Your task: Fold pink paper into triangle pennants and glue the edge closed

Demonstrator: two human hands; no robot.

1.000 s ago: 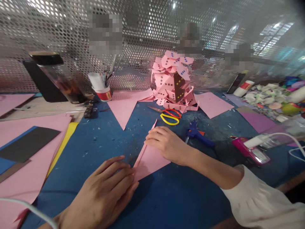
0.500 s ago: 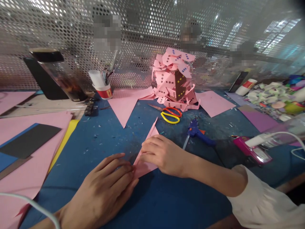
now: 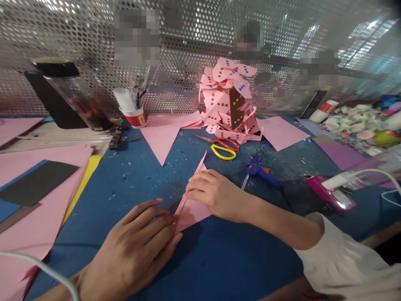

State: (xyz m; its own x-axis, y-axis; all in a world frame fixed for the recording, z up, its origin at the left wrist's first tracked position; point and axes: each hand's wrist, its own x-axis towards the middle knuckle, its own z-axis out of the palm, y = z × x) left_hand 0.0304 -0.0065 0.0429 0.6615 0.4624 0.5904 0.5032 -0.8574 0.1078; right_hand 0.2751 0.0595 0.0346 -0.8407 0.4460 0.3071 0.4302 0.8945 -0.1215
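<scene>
A pink sheet of paper (image 3: pixel 194 215) with a narrow folded strip along its left edge lies on the blue tabletop between my hands. My left hand (image 3: pixel 134 246) is closed on its near-left corner, thumb side towards me. Farther up the same fold, my right hand (image 3: pixel 217 194) presses its bent fingers against the strip and covers part of the sheet. The strip's pointed tip sticks out beyond my right fingers. Past the tip lie scissors (image 3: pixel 224 149) with one red and one yellow handle loop. A blue glue gun (image 3: pixel 261 172) rests just beyond my right wrist.
A pink folded-paper structure with dotted pieces (image 3: pixel 224 100) stands at the back by the perforated metal panel (image 3: pixel 181 46). Left are a paper cup of tools (image 3: pixel 134 118), a dark-lidded bottle (image 3: pixel 81 98) and stacked pink sheets (image 3: pixel 40 228). Paper scraps (image 3: pixel 357 121) pile up right.
My right hand has shifted slightly along the folded edge, showing more of the sheet below it. My left hand stays at the near corner. The view has tilted a little.
</scene>
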